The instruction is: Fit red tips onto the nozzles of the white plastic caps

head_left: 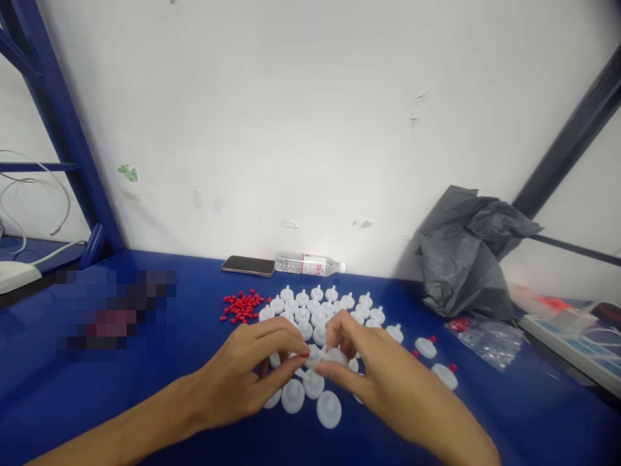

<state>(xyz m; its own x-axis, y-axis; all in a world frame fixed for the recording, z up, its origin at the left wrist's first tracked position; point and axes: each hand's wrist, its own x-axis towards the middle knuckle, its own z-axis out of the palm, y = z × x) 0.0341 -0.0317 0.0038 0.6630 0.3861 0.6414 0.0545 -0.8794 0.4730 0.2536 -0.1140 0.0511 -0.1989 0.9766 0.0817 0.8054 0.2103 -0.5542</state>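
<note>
Dozens of red caps (241, 307) lie loose on the blue table (194, 336), L of the main cluster. My L hand (245, 369) has thumb + index nearly together, pinching one red cap w/ only its edge showing. Mid-table, stemmed white discs (329, 410) stand close-packed, some partly hidden by both hands. My R hand (371, 359) is curled, thumb opposite fingers, on one held disc (334, 355) approx. facing the cap; can't tell if they touch. For a good fit I'd keep stem + cap on one axis, press straight w/ light, even force, no twist. Far R, at least two red-tipped discs (425, 347) sit apart, handy as ref.
</note>
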